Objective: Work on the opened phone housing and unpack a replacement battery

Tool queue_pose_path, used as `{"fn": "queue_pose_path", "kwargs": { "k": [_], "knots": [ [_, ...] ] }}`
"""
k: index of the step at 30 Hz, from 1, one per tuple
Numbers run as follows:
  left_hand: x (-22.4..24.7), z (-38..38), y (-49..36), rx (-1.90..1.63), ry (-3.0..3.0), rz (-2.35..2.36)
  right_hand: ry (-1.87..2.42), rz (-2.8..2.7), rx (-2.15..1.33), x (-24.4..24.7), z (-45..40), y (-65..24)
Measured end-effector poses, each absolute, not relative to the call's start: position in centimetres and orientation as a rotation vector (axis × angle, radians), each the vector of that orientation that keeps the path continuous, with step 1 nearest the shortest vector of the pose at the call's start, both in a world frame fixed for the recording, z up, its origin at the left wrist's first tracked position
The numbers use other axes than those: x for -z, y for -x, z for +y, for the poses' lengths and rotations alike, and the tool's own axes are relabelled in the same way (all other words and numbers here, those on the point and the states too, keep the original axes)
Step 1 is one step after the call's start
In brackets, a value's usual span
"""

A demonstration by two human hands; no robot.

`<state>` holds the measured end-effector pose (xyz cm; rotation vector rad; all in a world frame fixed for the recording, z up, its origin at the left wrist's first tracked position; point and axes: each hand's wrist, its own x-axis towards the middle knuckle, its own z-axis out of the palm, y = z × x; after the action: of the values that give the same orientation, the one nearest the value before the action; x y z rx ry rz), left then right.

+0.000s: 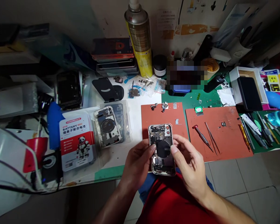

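An opened phone housing (pixel 163 161) with its inner parts showing is held upright between both hands, over the front edge of the left orange mat (pixel 146 116). My left hand (pixel 140 158) grips its left side, thumb on the rim and fingers behind. On the right side, my right hand (pixel 189 160) holds it with the thumb on the edge, the fingers curled behind. Small metal parts (pixel 164 106) lie on the mat beyond the phone. A second phone housing (pixel 108 137) rests on clear plastic to the left. A screwdriver (pixel 203 137) and tweezers (pixel 212 137) lie on the right orange mat (pixel 235 146).
A battery package (pixel 77 140) stands out at the left, near a black phone stand (pixel 106 89). Behind are a tall yellow spray can (pixel 140 40) and a black jar (pixel 159 66). A white box (pixel 245 73) with a dark phone (pixel 249 93) and several tools are at the right.
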<state>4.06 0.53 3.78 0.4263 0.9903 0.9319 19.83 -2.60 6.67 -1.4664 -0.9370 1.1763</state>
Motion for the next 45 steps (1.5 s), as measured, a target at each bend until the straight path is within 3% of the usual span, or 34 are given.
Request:
{"fn": "queue_pose_path", "kwargs": {
  "k": [11,45],
  "knots": [
    [-4.4,1.9,-3.4,-0.838,-0.218,1.034,1.349,-1.203,-1.104,-7.5,-5.0,-19.7],
    [-4.7,1.7,-3.2,-0.803,-0.149,0.948,1.298,-1.227,-1.07,-8.5,-4.8,-18.3]
  ]
}}
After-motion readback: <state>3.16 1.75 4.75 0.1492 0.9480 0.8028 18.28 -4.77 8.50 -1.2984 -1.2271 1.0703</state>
